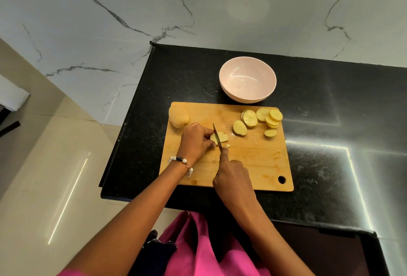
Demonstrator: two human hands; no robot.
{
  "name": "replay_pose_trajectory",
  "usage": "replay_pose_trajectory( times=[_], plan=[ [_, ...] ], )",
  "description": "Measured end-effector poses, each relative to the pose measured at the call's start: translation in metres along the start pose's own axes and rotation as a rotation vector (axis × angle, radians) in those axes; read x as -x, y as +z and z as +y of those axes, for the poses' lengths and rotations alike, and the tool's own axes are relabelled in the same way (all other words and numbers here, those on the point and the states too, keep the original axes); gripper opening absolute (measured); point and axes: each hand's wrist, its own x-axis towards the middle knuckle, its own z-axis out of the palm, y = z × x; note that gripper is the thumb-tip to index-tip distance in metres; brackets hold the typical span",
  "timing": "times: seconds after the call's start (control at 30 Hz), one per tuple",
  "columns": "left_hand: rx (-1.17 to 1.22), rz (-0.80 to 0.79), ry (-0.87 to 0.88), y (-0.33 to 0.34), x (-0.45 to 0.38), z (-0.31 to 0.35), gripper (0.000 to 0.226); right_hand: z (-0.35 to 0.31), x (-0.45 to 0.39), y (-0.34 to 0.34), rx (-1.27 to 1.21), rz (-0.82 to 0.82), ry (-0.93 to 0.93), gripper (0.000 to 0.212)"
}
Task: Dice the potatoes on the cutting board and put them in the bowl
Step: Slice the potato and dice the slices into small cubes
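Gripped knife (217, 136) in right hand (234, 178), fingers curled round the handle (handle itself hidden under the hand), index finger stretched fwd along the blade's spine; blade stood edge-down, tip pointing away from the body, sunk into a stack of potato slices (218, 138) near mid-board. Pinned that stack from the left w/ left hand (195, 141), fingertips curled down onto it just beside the blade, thumb tucked under toward the knife. Beaded bracelet (181, 161) w/ white & dark beads sat on the left wrist. Small cut bit (228, 145) lay just right of the blade, touching the board. Further right, apart from the stack: loose round slice (239, 128), then overlapping pile of slices (263, 117) at the board's far right corner, plus one small slice (270, 133) just in front of the pile. Whole peeled potato (179, 117) rested at the far left corner, partly over the board's edge, close behind the left hand. Wooden cutting board (253, 161) w/ hanging hole at near right corner lay on black speckled counter (330, 121). Pink bowl (247, 79) stood upright just beyond the board's far edge; held no dice, only a tiny pale speck inside, can't tell what. Marble-look wall (154, 11) behind; pink garment (198, 253) at bottom.
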Motion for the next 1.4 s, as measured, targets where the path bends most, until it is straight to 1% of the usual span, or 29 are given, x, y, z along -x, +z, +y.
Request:
replay_pose_trajectory(
  times=[0.17, 0.33, 0.43, 0.53, 0.63, 0.7, 0.8, 0.93, 1.17, 1.27, 1.4],
  plan=[
    [-0.007, 0.007, 0.035, -0.001, 0.0, 0.0, 0.038, -0.01, 0.003, 0.008, 0.055, 0.056, -0.019, 0.062],
    [0.036, 0.022, 0.044, -0.002, 0.001, -0.002, 0.04, -0.001, 0.039, 0.01, 0.079, -0.086, 0.003, 0.066],
    [0.025, -0.002, 0.042, -0.002, 0.001, -0.004, 0.042, 0.006, 0.048, -0.001, -0.012, -0.123, 0.047, 0.067],
    [0.018, -0.006, 0.038, -0.001, 0.002, -0.006, 0.042, 0.007, 0.038, -0.011, -0.083, -0.067, 0.04, 0.067],
    [0.017, 0.001, 0.012, -0.001, 0.004, -0.008, 0.037, 0.002, 0.018, -0.011, -0.061, -0.018, 0.012, 0.066],
    [0.019, 0.026, -0.003, -0.002, 0.006, -0.009, 0.034, -0.001, 0.009, -0.007, -0.057, -0.017, 0.005, 0.066],
    [0.037, 0.04, 0.0, -0.003, 0.009, -0.01, 0.038, -0.003, 0.003, -0.002, -0.056, -0.035, 0.007, 0.066],
    [0.061, 0.058, 0.008, -0.001, 0.009, -0.012, 0.039, -0.008, 0.007, 0.001, -0.001, -0.015, 0.01, 0.064],
    [0.065, 0.065, 0.044, -0.001, 0.007, -0.013, 0.031, -0.02, 0.005, 0.014, 0.126, 0.037, -0.014, 0.061],
    [0.073, 0.091, 0.045, 0.0, 0.007, -0.014, 0.029, -0.016, 0.008, 0.019, 0.119, -0.004, -0.02, 0.061],
    [0.086, 0.129, 0.033, 0.002, 0.008, -0.013, 0.028, -0.002, 0.033, 0.021, 0.061, -0.087, -0.01, 0.069]
  ],
)
